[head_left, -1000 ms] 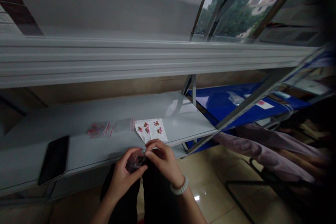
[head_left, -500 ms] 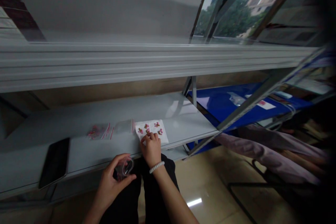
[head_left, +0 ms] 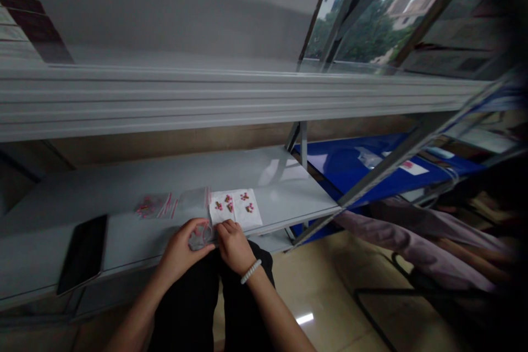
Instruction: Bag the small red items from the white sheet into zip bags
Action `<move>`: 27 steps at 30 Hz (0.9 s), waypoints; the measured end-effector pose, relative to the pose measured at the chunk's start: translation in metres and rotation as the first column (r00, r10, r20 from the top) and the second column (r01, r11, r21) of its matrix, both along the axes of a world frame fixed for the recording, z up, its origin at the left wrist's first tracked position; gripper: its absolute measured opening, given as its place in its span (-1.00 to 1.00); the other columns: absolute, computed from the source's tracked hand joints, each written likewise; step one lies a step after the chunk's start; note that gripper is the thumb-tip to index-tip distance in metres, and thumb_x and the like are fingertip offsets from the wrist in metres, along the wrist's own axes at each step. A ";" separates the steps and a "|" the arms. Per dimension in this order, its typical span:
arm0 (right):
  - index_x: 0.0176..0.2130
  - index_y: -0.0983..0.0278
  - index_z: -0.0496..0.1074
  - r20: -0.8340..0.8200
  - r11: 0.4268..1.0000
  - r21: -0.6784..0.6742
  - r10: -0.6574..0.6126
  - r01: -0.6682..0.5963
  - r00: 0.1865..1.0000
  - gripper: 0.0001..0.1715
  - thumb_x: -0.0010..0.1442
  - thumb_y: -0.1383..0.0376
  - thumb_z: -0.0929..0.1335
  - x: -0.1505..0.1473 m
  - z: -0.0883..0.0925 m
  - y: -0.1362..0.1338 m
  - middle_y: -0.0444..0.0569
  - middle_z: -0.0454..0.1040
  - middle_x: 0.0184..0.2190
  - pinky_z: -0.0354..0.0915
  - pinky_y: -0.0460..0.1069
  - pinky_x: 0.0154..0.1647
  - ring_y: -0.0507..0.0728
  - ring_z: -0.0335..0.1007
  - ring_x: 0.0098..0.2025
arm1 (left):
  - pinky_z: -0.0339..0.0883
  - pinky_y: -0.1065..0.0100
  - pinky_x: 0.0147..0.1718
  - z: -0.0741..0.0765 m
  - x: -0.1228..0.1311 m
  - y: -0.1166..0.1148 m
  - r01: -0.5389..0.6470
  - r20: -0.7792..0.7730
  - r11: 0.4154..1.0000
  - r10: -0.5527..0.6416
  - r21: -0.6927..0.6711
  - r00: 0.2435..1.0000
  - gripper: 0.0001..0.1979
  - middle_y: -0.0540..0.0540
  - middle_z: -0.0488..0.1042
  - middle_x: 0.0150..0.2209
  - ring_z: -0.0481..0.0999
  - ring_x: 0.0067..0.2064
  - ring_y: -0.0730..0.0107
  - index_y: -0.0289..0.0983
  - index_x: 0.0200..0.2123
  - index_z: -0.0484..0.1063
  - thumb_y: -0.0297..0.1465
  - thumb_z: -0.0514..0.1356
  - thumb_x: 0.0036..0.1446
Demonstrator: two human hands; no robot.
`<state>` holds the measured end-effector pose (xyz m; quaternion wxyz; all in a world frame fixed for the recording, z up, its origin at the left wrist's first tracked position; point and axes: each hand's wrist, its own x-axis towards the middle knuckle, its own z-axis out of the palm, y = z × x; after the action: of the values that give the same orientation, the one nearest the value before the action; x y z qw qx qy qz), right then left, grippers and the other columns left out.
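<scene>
My left hand (head_left: 181, 250) pinches a small clear plastic bag (head_left: 201, 236) at the front edge of the grey shelf (head_left: 132, 231). My right hand (head_left: 233, 245), with a white bead bracelet on its wrist, has its fingers curled and pinched against the same bag. Just beyond my fingers a white sheet (head_left: 235, 207) with several small red and pink pieces lies on the shelf. Left of the sheet lie a clear zip bag (head_left: 193, 198) and another small bag (head_left: 150, 206) holding red bits.
A black phone (head_left: 84, 253) lies on the shelf at the left. A thick grey shelf board (head_left: 206, 102) runs above. Right of the shelf stand metal frame bars (head_left: 383, 168), a blue surface (head_left: 355, 162) and pale purple cloth (head_left: 412, 247). Shiny tiled floor shows below.
My right hand has drawn back from the white sheet to the clear bag. My left hand has lifted the bag up to the shelf edge, so both hands meet again.
</scene>
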<state>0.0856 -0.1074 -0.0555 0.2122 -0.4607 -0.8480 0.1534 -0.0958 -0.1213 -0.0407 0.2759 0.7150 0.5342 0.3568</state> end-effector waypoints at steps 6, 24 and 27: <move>-0.25 0.31 0.41 -0.185 0.996 -0.040 0.073 -0.082 0.980 -0.63 0.01 0.61 0.21 0.006 -0.010 0.002 0.04 0.45 -0.26 0.22 0.02 -0.05 0.15 0.31 -0.12 | 0.36 0.28 -0.10 -0.006 0.001 0.039 0.205 -0.043 0.959 -0.217 -0.198 0.975 -0.57 -0.11 0.52 -0.10 0.50 -0.13 0.27 -0.22 -0.09 0.40 -0.40 0.31 -0.11; -0.03 0.21 0.49 -0.914 0.876 -0.388 -0.406 -0.287 -0.006 -0.55 0.09 0.14 0.38 -0.010 -0.026 0.056 0.06 0.45 0.07 0.00 0.22 0.29 0.25 0.26 0.20 | 0.35 0.33 -0.07 -0.005 0.013 0.060 0.109 -0.251 0.977 -0.153 -0.181 0.956 -0.57 -0.13 0.52 -0.05 0.51 -0.06 0.26 -0.23 -0.06 0.38 -0.36 0.30 -0.06; 0.05 0.18 0.45 -0.925 0.883 -0.381 -0.369 -0.274 0.096 -0.49 0.14 0.04 0.36 -0.013 -0.041 0.061 0.04 0.37 0.15 -0.04 0.21 0.31 0.24 0.18 0.25 | 0.34 0.33 -0.09 -0.001 0.019 0.062 0.064 -0.331 0.984 -0.116 -0.164 0.937 -0.58 -0.11 0.53 -0.06 0.52 -0.07 0.25 -0.21 -0.06 0.38 -0.35 0.30 -0.05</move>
<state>0.0725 -0.0468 -0.0968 0.6129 -0.2990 -0.3993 0.6128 -0.0768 -0.0595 -0.0417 0.2493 0.7665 0.5657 0.1740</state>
